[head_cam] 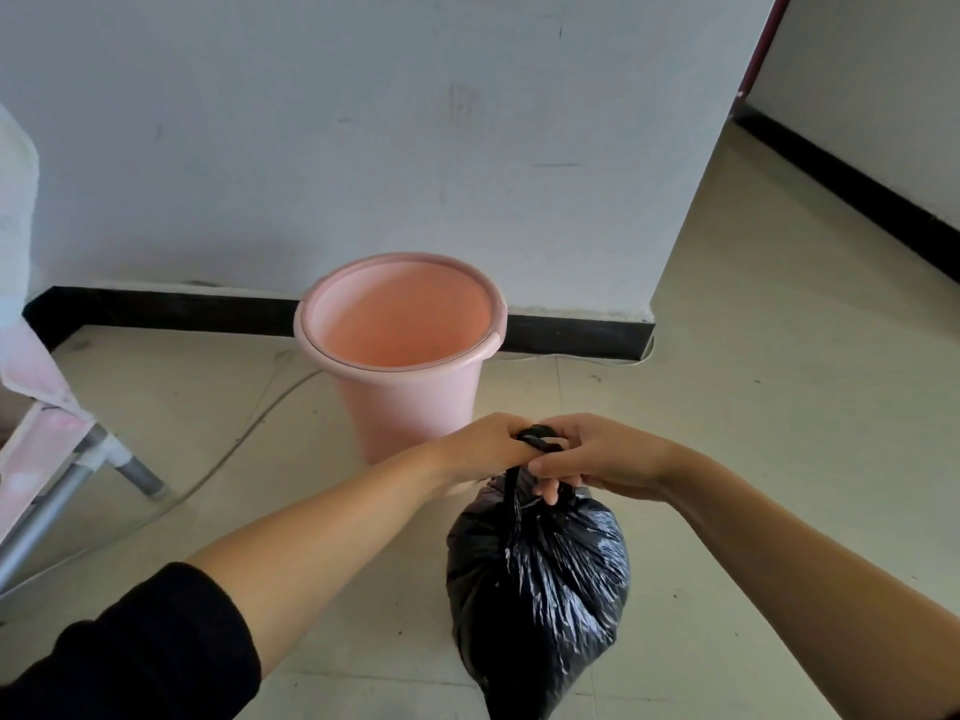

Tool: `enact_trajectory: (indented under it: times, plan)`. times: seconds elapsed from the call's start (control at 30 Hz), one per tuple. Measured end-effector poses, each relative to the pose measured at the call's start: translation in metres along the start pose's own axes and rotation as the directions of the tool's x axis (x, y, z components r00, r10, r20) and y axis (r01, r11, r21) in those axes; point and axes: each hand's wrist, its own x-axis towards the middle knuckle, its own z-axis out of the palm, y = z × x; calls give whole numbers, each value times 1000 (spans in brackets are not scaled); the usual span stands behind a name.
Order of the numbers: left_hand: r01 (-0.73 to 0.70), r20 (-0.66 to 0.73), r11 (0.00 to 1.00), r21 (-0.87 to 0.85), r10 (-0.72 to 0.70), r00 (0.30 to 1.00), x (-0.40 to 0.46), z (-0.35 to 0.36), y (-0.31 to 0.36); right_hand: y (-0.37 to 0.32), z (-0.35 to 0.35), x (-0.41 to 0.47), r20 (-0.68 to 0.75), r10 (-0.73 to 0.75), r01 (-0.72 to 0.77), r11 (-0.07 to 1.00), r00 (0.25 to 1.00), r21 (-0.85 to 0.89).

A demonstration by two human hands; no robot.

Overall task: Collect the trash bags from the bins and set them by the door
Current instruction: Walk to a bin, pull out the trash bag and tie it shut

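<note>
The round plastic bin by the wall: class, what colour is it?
Pale pink, inside and out: the round plastic bin shows best in the head view.

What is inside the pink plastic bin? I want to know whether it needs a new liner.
The round pink plastic bin shows only bare pink walls, with no liner or trash; its very bottom is out of sight.

White cable (244, 433) along the floor — folding metal frame (62, 491) at left
</note>
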Motion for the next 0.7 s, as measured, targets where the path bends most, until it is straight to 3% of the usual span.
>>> enact_trajectory:
  times: [0.1,0.2,0.3,0.43,0.57,0.7]
  plan:
    - [71,3,990,-118,-71,997,3,-1,-9,8,-5,-2,-11,11,-10,998,1000,64]
    - [107,14,981,-159,-106,994,6,-1,-20,16,-8,-2,-152,53,-69,992,987,-104]
    - [113,-64,991,70,-108,992,10,-3,-31,32,-4,2,-352,-45,-121,892,935,-436]
    - [29,-29,822,569,-16,999,15,-1,-51,67,7,9,-276,-102,-118,725,956,-679]
    - [-17,44,720,693,-19,999,21,10,-80,97,10,15,-157,-21,-120,549,987,-827]
    - [-7,28,723,691,-17,999,24,16,-91,108,6,21,-156,26,-144,551,987,-822]
